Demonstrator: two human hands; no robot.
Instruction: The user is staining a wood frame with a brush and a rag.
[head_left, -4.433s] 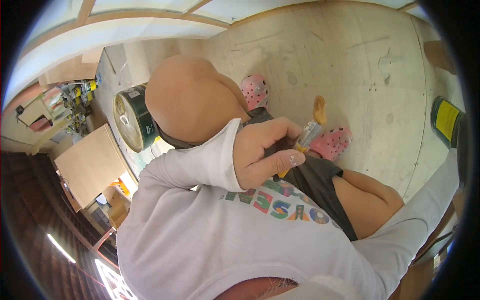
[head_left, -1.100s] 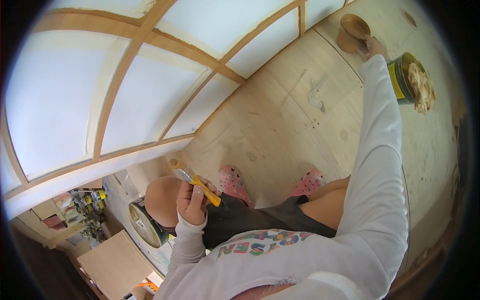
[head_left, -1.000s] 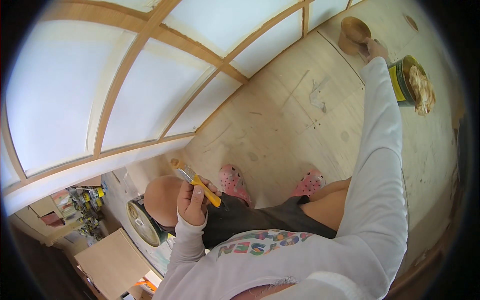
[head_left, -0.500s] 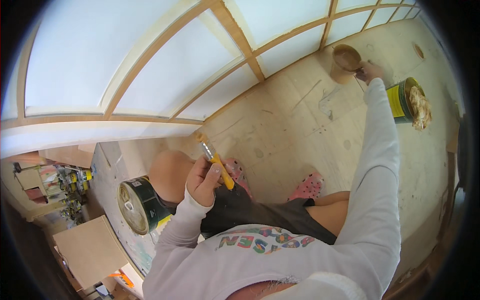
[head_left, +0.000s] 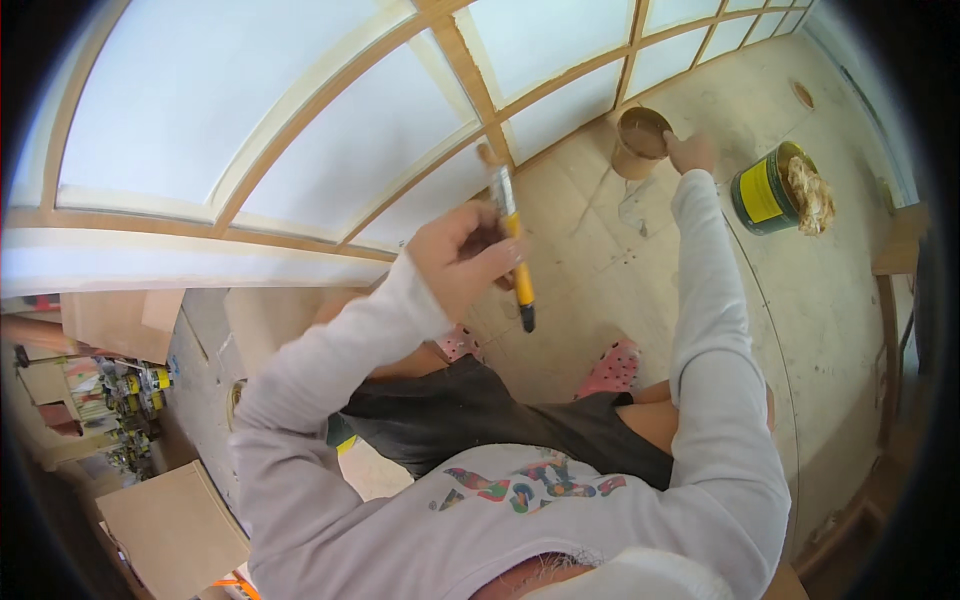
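A paintbrush with a yellow, black-tipped handle is pinched in my left hand. Its bristles, tinted tan, point up beside a wooden bar of the framed white panels. Out in front to the right, my right hand is closed on the handle side of a tan pot. Brown liquid shows inside it. The pot is upright near the foot of the panels; I cannot tell whether its base touches the floor.
Right of my right forearm stands a green can with a yellow label and a crumpled cream cloth over its rim. Cardboard and cluttered small cans lie to the left. My pink clogs are on the pale floor.
My left hand has lifted the paintbrush forward and to the right, toward the panels. The pot in my right hand appears further left and slightly lower, as the whole view has shifted too.
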